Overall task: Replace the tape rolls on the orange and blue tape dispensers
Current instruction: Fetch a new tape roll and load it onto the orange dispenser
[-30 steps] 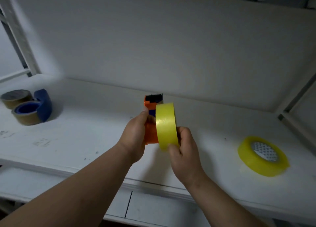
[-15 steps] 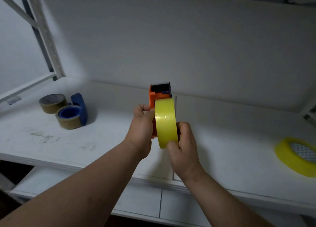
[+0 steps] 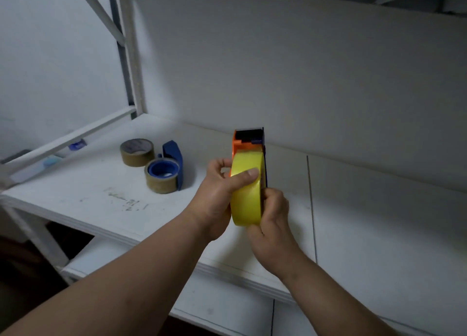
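I hold the orange tape dispenser (image 3: pixel 241 146) upright above the white shelf, with a yellow tape roll (image 3: pixel 246 201) seated against it. My left hand (image 3: pixel 219 194) grips the dispenser, its thumb lying across the yellow roll's face. My right hand (image 3: pixel 271 222) grips the roll's lower right edge from below. The blue tape dispenser (image 3: pixel 174 161) lies on the shelf at the left, carrying a brown tape roll (image 3: pixel 160 181). A second brown roll (image 3: pixel 137 152) lies just behind it.
The white shelf (image 3: pixel 366 234) runs from left to right, with a white back wall behind it. A metal frame post (image 3: pixel 126 57) stands at the back left. A lower shelf board (image 3: pixel 222 308) shows under the front edge.
The view has swung left, so the spare yellow roll at the right has left the frame. My left thumb now lies across the yellow roll, which sits closer on the orange dispenser.
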A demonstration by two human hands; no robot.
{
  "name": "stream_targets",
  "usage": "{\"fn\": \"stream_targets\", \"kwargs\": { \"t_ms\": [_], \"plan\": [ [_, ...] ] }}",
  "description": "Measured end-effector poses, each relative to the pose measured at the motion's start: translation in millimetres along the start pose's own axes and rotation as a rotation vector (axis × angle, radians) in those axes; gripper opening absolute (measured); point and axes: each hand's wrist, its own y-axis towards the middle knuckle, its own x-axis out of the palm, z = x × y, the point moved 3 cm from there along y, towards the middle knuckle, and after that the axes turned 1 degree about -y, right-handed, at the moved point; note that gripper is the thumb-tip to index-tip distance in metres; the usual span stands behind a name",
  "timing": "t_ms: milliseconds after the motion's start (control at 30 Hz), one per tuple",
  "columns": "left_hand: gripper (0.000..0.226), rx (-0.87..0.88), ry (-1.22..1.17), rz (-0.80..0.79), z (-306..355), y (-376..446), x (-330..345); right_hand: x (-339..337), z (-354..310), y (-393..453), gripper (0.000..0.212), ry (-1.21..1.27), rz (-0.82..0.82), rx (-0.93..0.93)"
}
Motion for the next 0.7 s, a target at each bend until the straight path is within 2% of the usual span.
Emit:
{"fn": "stream_targets", "kwargs": {
  "t_ms": [33,100,167,200,333,467,567,700],
  "plan": [
    [0.055,0.01,-0.008,0.011,2.1,0.8,-4.0,-0.4,0.1,7.3,0.051,0.012,-0.084,0.06],
    [0.061,0.007,0.01,0.018,5.6,2.1,-11.1,-3.6,-3.6,22.3,0.055,0.319,-0.243,0.213],
    [0.066,0.012,0.032,0.02,6.7,4.4,-19.3,-6.9,-7.2,35.7,0.048,0.664,-0.274,0.312],
    [0.065,0.019,0.032,0.024,7.2,5.5,-22.7,-8.2,-9.2,41.7,0.046,0.707,-0.269,0.324],
    [0.068,0.043,0.002,0.022,13.4,7.5,-36.4,4.3,-18.5,56.5,0.044,0.709,-0.304,0.306],
    [0.091,0.057,0.141,-0.023,25.2,7.9,-53.9,23.0,-31.2,64.8,0.042,0.811,-0.267,0.318],
    [0.126,0.018,0.162,-0.068,34.8,12.1,-70.5,38.3,-43.8,72.8,0.037,0.844,-0.259,0.336],
    [0.133,-0.029,0.185,-0.117,53.2,22.5,-100.8,61.7,-64.0,83.8,0.032,0.86,-0.184,0.381]
  ]
}}
